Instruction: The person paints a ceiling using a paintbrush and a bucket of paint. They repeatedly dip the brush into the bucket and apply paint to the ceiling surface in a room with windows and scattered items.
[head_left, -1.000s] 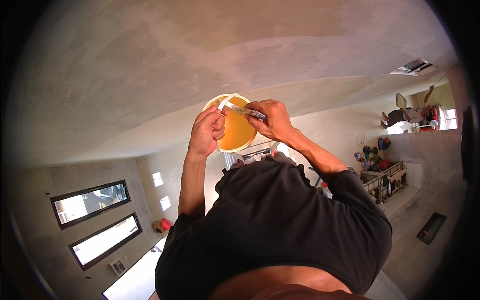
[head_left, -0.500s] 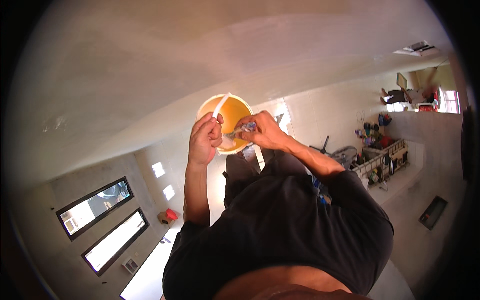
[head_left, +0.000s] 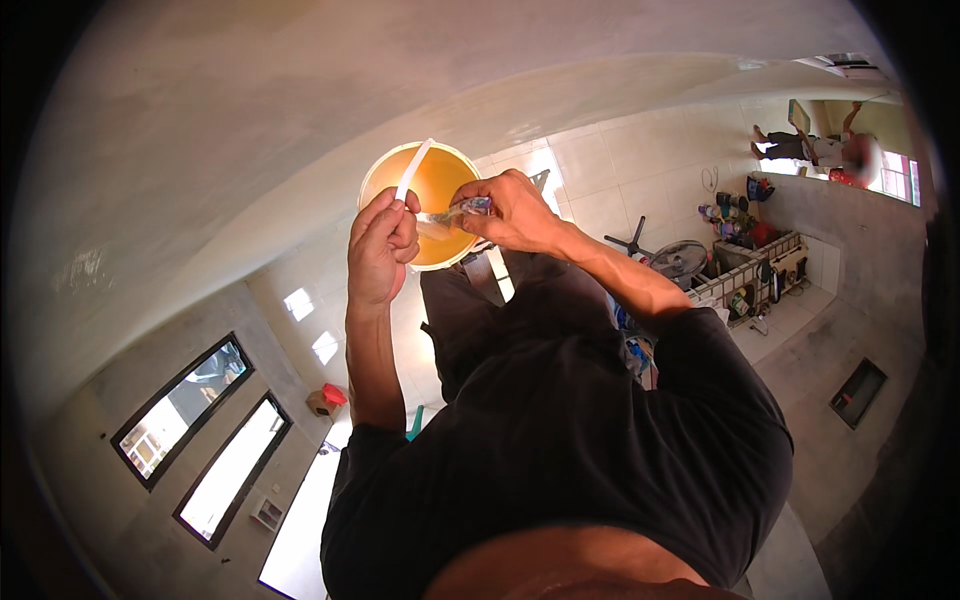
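Note:
A yellow bucket [head_left: 445, 168] with a pale rim hangs in front of my body. My left hand [head_left: 382, 245] is closed round its white handle [head_left: 411, 172], at the near left of the rim. Over the bucket's right side reaches my right hand [head_left: 515, 208], its fingers pinched on the multicoloured handle of what looks like a paintbrush [head_left: 470, 206]. The brush's pale end points left into the bucket, close to my left fingers. Some pale material shows low inside the bucket, partly hidden by my hands.
A large smooth grey wall [head_left: 260, 110] rises just ahead. To the right stand a fan [head_left: 680, 262] and a low tiled counter [head_left: 745, 285] crowded with items. Another person [head_left: 825, 152] with a board is at the far right. A red thing [head_left: 333, 394] sits on a box at left.
The bucket and both hands have shifted up and left in the view, and the surroundings have shifted too. Both grips stay the same.

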